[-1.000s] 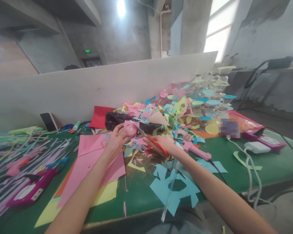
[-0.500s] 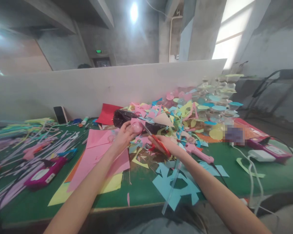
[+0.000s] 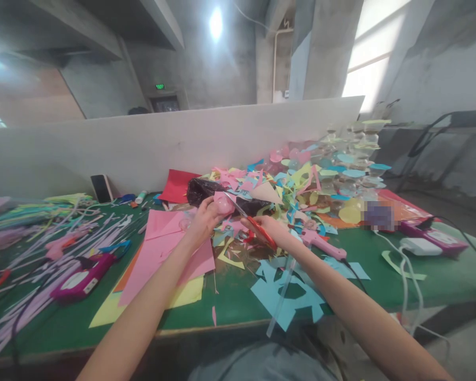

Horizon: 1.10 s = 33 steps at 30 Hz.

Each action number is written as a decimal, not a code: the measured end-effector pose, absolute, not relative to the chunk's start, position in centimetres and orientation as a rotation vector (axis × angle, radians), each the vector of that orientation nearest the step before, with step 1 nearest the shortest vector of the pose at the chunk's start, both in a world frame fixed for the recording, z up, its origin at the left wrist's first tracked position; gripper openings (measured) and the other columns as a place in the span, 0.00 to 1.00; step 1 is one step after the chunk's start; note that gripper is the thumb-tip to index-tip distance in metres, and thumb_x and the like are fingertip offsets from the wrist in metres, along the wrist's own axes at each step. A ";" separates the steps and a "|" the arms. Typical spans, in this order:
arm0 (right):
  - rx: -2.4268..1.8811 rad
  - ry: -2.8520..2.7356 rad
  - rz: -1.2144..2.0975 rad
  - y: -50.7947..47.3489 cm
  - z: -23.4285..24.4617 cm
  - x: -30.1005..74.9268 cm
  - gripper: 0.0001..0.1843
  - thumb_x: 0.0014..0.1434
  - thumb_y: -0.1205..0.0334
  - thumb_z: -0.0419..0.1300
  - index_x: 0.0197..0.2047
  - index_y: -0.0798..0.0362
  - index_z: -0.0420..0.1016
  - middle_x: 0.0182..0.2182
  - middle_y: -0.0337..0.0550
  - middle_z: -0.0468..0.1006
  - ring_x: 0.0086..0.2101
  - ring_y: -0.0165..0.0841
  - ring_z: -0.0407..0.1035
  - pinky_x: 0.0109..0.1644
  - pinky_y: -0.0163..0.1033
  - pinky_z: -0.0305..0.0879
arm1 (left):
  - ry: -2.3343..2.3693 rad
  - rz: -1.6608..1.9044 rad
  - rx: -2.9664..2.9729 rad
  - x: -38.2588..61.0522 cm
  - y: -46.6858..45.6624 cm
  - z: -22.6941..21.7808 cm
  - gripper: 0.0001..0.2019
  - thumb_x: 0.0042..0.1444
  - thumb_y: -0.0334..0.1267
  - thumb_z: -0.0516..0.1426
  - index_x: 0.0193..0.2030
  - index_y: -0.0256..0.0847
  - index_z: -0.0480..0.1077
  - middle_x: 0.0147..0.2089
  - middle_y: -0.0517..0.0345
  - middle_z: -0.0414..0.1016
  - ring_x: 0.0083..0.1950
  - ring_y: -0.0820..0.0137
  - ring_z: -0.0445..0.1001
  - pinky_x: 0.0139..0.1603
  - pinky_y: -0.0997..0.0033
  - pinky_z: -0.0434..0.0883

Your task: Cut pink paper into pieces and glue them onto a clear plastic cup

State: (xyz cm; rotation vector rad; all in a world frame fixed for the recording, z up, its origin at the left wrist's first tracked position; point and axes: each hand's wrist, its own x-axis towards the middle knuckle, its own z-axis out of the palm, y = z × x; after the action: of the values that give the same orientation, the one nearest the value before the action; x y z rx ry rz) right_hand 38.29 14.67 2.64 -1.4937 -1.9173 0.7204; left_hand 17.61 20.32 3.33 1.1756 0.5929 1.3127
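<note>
My left hand [image 3: 203, 219] is closed around a round, clear plastic piece with pink paper [image 3: 223, 205] against it. In my right hand [image 3: 273, 228] are red-handled scissors [image 3: 263, 233], their blades pointing up and left at the edge of the pink paper. How far apart the blades are is hard to make out. Beneath my left forearm lie pink paper sheets [image 3: 154, 248] over orange and yellow ones. A black plastic bag [image 3: 200, 189] is just behind my hands, with paper scraps over part of it.
Blue paper offcuts [image 3: 275, 304] and a clear stick lie near the front edge. A pink glue gun [image 3: 325, 244] with a cord is to the right. Clear cups with coloured paper discs [image 3: 355, 174] stack behind. Pale strips [image 3: 103, 227], a magenta box [image 3: 83, 278] and a phone [image 3: 101, 189] are left.
The view has shifted slightly, so the tabletop things at left sit a little further right. Both hands keep their hold on the pink paper piece and the scissors.
</note>
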 end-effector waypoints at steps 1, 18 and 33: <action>-1.500 -1.913 0.733 14.6 2.7 38.3 0.33 0.53 0.29 0.49 0.29 0.54 0.70 0.25 0.40 0.72 0.27 0.34 0.65 0.28 0.33 0.57 | 0.597 1.313 1.165 17.6 20.3 3.4 0.21 0.49 0.39 0.65 0.48 0.42 0.64 0.43 0.56 0.77 0.41 0.69 0.78 0.50 0.65 0.72; -1.418 -2.000 0.807 14.3 3.5 38.6 0.29 0.56 0.32 0.49 0.29 0.52 0.66 0.23 0.37 0.68 0.25 0.30 0.61 0.29 0.33 0.57 | 0.648 1.365 1.189 17.0 21.4 3.7 0.20 0.42 0.39 0.67 0.40 0.39 0.65 0.34 0.62 0.73 0.32 0.76 0.72 0.35 0.77 0.70; -1.330 -2.109 0.772 14.1 4.1 39.1 0.26 0.59 0.35 0.47 0.28 0.51 0.61 0.24 0.36 0.66 0.26 0.30 0.60 0.32 0.35 0.60 | 0.683 1.344 1.307 16.3 21.6 3.6 0.26 0.42 0.46 0.68 0.45 0.40 0.64 0.35 0.59 0.74 0.33 0.73 0.75 0.35 0.73 0.72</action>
State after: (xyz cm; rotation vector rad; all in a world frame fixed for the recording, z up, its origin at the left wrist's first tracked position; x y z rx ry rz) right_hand 39.07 14.09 4.12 -1.3299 -2.1088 0.7716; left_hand 16.34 21.64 3.58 1.3072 0.6833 1.3442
